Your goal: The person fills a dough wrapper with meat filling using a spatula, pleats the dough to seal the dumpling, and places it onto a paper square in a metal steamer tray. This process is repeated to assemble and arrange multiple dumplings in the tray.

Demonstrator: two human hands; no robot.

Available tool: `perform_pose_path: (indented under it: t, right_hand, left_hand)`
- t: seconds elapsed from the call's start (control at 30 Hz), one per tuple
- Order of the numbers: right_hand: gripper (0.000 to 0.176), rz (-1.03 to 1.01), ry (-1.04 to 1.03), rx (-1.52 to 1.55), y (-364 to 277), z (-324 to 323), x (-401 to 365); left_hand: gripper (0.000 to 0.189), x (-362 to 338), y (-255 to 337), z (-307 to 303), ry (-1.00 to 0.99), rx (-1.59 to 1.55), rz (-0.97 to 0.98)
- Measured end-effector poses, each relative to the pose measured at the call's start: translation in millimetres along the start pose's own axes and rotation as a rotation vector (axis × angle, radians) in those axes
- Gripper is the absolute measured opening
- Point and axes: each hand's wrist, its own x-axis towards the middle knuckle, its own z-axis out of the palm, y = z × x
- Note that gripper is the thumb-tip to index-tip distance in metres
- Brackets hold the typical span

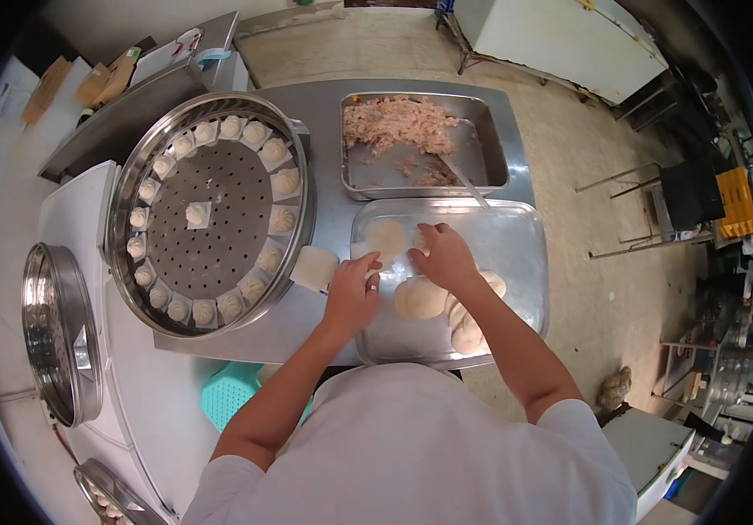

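Observation:
My left hand point(355, 289) is over the left part of a shiny metal tray point(517, 262), its fingers drawn together at a small white piece that is too small to name. Close by, my right hand point(439, 254) reaches down with bent fingers onto a pale dough round, partly hidden under them. Another flat dough round point(385, 238) lies between and just above the hands. Several more rounds point(420, 298) overlap below my right hand and under the forearm. A stack of white paper squares point(314, 268) sits left of the tray.
On the left stands a round perforated steamer point(210, 254) with filled buns around its rim and one point(197, 213) at its middle. Behind the tray, a deep pan point(492, 166) holds minced filling point(398, 122) and a utensil point(464, 179). A turquoise basket point(229, 395) is below the table.

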Motion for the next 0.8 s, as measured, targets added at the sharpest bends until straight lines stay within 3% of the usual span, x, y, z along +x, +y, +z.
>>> perform_pose_path:
  t: [0.17, 0.27, 0.3, 0.4, 0.5, 0.57, 0.63, 0.8]
  right_hand:
    - [0.038, 0.042, 0.007, 0.069, 19.9, 6.8, 9.8]
    - [0.04, 0.336, -0.085, 0.493, 16.7, -14.4, 7.8]
    - [0.043, 0.408, -0.071, 0.785, 9.8, -15.9, 5.6]
    - [0.038, 0.423, -0.142, 0.974, -32.1, -33.7, 0.0]
    - [0.041, 0.283, -0.218, 0.814, -72.0, -24.9, 0.0]
    - [0.04, 0.022, -0.212, 0.597, -115.3, -19.0, 1.1]
    - [0.04, -0.183, -0.188, 0.51, -153.3, -4.1, 6.5]
    - [0.038, -0.376, -0.25, 0.39, -226.3, 29.9, 41.5]
  left_hand:
    - [0.04, -25.9, 3.9, -11.0, -0.018, -0.149, -0.183]
    - [0.038, -35.0, -1.1, -12.7, -0.015, -0.406, -0.336]
    - [0.039, -36.8, -4.5, -12.7, -0.018, -0.51, -0.361]
    - [0.048, -33.4, -6.4, -21.7, -0.047, -0.821, -0.482]
    - [0.061, -27.7, 7.9, -48.9, -0.017, -1.173, -0.592]
    - [0.072, -26.5, 2.7, -63.5, -0.047, -1.347, -0.547]
    - [0.07, -31.4, -0.5, -85.8, 0.043, -1.341, -0.497]
    - [0.07, -59.4, -31.3, -148.0, 0.285, -1.274, -0.343]
